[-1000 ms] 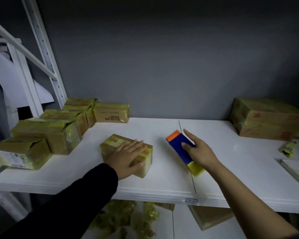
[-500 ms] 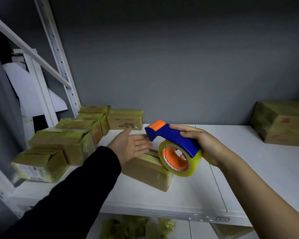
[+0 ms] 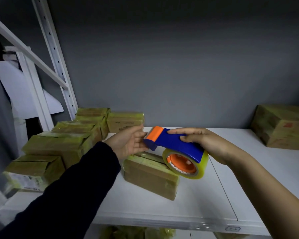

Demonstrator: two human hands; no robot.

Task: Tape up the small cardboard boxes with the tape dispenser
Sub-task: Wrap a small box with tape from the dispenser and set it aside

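Being gripped by the right hand: blue plastic tape dispenser with orange cutter end, fingers curled over the blue handle from above. It is held in the air, tilted, cutter end up and to the left, with the roll of clear yellowish tape on an orange core at the lower end. The roll is seen just over the right end of a small brown cardboard box wrapped in yellowish tape; contact between them cannot be told. The box is laid flat on the white shelf, near its middle, angled to the front edge. The left hand, out of a dark sleeve, is held flat with fingers straight, palm turned toward the dispenser, fingertips at the toothed cutter; nothing is grasped. A group of similar taped cardboard boxes is stacked at the shelf's left end, beside the white perforated upright. A larger brown cardboard box is set at the far right, well apart. A grey wall is seen behind.
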